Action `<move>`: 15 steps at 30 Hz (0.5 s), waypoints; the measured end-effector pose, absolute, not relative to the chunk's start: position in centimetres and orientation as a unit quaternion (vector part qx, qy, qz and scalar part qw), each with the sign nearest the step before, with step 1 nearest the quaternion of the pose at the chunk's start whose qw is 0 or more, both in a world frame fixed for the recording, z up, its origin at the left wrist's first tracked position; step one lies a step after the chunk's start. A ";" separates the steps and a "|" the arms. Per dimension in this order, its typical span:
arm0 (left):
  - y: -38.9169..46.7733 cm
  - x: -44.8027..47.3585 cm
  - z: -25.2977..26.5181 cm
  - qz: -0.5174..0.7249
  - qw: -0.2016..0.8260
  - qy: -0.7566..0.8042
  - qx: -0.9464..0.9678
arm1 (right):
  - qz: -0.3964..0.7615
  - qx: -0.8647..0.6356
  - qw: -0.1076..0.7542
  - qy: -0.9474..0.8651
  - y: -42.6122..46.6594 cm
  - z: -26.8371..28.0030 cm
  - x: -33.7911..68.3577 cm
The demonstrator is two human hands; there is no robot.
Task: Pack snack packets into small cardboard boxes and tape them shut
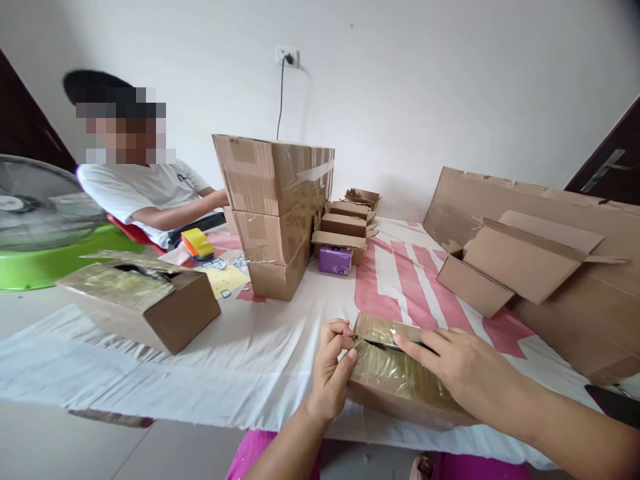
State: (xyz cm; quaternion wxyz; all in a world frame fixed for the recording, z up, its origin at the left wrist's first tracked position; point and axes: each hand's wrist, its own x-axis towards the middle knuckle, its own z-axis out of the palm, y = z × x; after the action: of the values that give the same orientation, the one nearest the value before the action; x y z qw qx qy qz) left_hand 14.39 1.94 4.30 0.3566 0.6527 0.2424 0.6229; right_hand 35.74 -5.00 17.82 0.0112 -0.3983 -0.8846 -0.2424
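Directly between both hands, at the near edge of the cloth-covered table (260, 367), a taped cardboard box (387, 383), long axis running left to right, roughly along that edge, top seam upward. Nearest the seam's left end, the left hand (333, 367), thumb and curled fingers closed on the box there; whether on tape or flap, impossible to tell. Laid over the right part of the top, the right hand (463, 367), gripping a dark thin tool (379, 344) along the seam, tip toward the left fingers. Hidden under the right hand: the tool's handle, hence knife or scissors uncertain, and much of the box's right end. Toward the table's left edge, a second taped box (193, 313), torn open on top, contents too dark to make out.
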 end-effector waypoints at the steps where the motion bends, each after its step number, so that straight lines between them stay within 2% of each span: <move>1: 2.0 14.4 4.3 0.622 0.355 0.243 0.655 | -0.242 -0.403 0.011 -0.883 -5.3 17.9 36.3; 8: 2.3 14.0 4.8 0.635 0.327 0.201 0.670 | -0.238 -0.478 0.002 -0.846 -8.7 18.2 41.3; 12: 2.2 12.8 6.0 0.589 0.366 0.135 0.708 | -0.205 -0.559 0.090 -0.799 -10.3 18.0 44.6; 15: 1.9 11.6 7.0 0.506 0.414 0.097 0.750 | -0.185 -0.644 0.177 -0.721 -10.6 15.6 47.2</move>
State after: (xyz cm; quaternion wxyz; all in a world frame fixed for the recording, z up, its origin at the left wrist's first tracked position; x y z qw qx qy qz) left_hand 11.61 1.87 6.97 0.4145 0.7502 0.0974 0.5059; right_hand 47.24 -10.56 15.56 0.1767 -0.6445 -0.7207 -0.1847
